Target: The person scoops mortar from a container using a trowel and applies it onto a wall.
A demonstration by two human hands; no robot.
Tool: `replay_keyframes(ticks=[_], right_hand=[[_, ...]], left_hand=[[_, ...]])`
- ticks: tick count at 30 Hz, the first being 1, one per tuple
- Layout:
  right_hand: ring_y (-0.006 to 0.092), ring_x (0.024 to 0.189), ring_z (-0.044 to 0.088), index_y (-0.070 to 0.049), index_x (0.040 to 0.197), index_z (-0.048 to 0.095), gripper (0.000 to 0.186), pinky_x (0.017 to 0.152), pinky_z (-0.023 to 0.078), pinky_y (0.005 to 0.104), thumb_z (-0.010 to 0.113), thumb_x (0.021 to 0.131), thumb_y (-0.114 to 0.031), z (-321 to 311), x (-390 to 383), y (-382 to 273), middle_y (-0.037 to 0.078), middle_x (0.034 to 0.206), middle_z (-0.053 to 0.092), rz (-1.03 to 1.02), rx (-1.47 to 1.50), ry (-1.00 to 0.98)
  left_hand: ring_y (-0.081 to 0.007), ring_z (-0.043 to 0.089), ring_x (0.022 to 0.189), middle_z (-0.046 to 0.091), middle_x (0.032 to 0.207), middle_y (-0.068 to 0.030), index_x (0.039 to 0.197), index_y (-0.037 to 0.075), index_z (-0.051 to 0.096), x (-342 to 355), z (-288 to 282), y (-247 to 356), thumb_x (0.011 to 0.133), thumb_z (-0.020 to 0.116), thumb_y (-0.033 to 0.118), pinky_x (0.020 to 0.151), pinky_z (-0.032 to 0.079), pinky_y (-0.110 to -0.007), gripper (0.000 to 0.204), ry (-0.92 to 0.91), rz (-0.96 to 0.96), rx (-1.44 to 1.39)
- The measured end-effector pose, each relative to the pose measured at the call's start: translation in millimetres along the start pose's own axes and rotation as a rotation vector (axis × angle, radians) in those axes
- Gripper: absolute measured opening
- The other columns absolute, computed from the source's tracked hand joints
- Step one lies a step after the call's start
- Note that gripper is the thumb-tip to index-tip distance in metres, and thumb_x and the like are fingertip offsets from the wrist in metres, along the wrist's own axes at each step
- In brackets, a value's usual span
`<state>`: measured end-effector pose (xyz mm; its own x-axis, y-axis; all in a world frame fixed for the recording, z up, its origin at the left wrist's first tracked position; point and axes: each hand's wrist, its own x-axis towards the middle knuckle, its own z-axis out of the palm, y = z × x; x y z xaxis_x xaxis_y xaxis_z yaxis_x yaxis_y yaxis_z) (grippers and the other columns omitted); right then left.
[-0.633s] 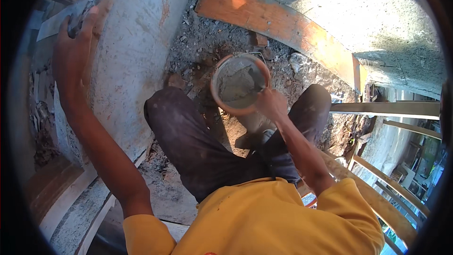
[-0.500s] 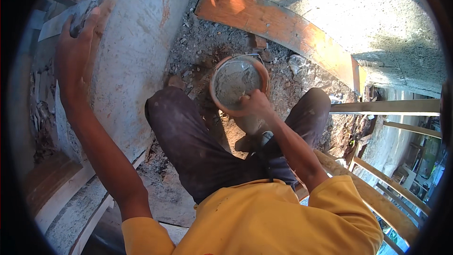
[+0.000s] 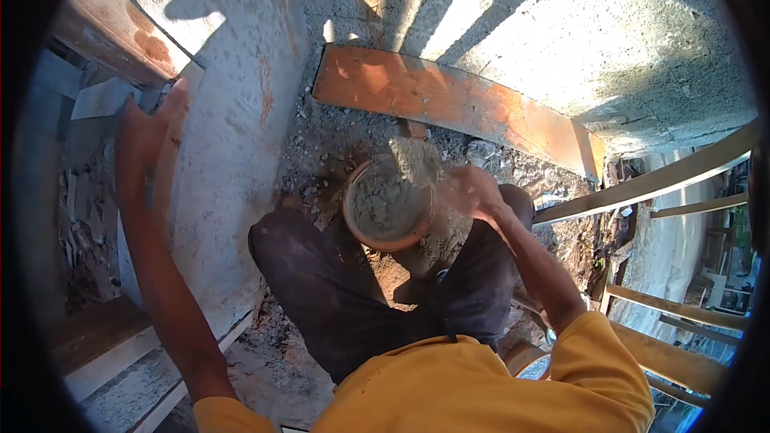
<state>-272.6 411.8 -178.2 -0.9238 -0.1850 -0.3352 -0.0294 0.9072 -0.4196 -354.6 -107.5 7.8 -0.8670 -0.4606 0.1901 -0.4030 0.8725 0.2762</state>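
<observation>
A trowel [image 3: 415, 162] loaded with grey wet mortar is in my right hand [image 3: 469, 192], its fingers closed round the handle, which they hide. The trowel's blade is raised over the far right rim of a terracotta-coloured bucket [image 3: 350, 210]. More wet mortar [image 3: 385, 204] lies inside the bucket, between my knees. At the left, my left hand [image 3: 144, 140] rests on the edge of a wooden board [image 3: 164, 168] beside the grey plastered wall, its visible fingers stretched and apart.
A long orange-brown plank [image 3: 457, 92] lies along the far wall [image 3: 666, 56]. Rubble [image 3: 321, 144] covers the ground around the bucket. Wooden bars [image 3: 674, 172] stand at the right. A light-coloured ledge [image 3: 160, 385] runs at the lower left.
My right hand has lifted the trowel with mortar out of the bucket and moved right. The view has tilted upward, showing more of the far wall. My left hand stays at the board's edge.
</observation>
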Motion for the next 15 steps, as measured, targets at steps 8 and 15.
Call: replay_keyframes(ticks=[8,15], right_hand=[[0.0423,0.080,0.070,0.001,0.088,0.066,0.022,0.072,0.054,0.0490,0.070,0.091,-0.021,-110,60,-82,0.020,0.076,0.068,-0.286,-0.305,0.080],[0.0152,0.056,0.068,0.001,0.088,0.074,0.029,0.049,0.053,0.0322,0.074,0.094,-0.027,-163,167,-86,0.012,0.071,0.071,-0.119,0.178,-0.904]], left_hand=[[-0.0452,0.062,0.125,0.064,0.131,-0.0295,0.127,-0.008,0.066,-3,23,24,0.083,0.072,0.072,0.107,0.047,-0.052,0.091,0.060,-0.055,0.142],[-0.0454,0.064,0.120,0.066,0.126,-0.0295,0.124,-0.009,0.067,2,21,36,0.084,0.074,0.067,0.104,0.048,-0.052,0.086,-0.034,-0.067,0.062]])
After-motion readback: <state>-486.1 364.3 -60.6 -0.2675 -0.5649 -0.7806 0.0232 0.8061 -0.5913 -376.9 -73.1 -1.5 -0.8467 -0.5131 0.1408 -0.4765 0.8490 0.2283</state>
